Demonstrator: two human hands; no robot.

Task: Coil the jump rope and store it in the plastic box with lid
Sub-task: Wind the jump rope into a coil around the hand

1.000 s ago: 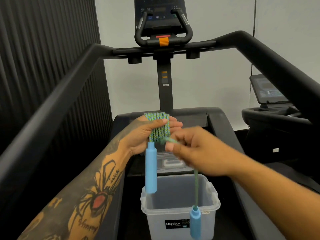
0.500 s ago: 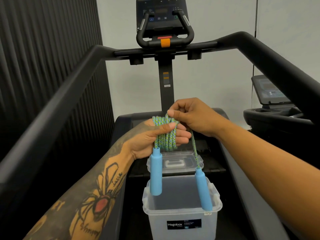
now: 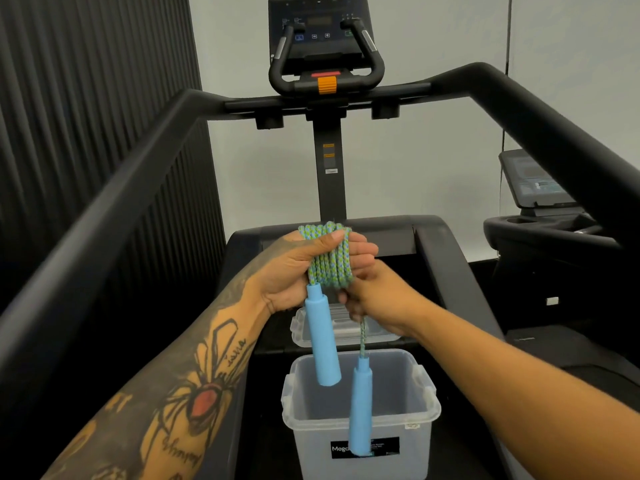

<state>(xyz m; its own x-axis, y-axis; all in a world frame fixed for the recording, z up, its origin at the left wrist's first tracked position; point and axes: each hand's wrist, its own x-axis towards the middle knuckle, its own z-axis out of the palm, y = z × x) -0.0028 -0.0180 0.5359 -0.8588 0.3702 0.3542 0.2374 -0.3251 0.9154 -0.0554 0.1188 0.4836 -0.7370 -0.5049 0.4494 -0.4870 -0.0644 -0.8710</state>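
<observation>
Head view: left hand (image 3: 294, 271) clamps the soft, limp jump rope (image 3: 329, 258) coil; right hand (image 3: 377, 296) pinches its tail; grab mid-bundle.

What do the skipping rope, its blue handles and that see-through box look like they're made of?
The green-and-blue jump rope looks like braided fabric cord: a woven pattern shows. The matte blue cylindrical handles seem foam or soft plastic; hard to tell which. The translucent box looks like cloudy moulded plastic.
</observation>
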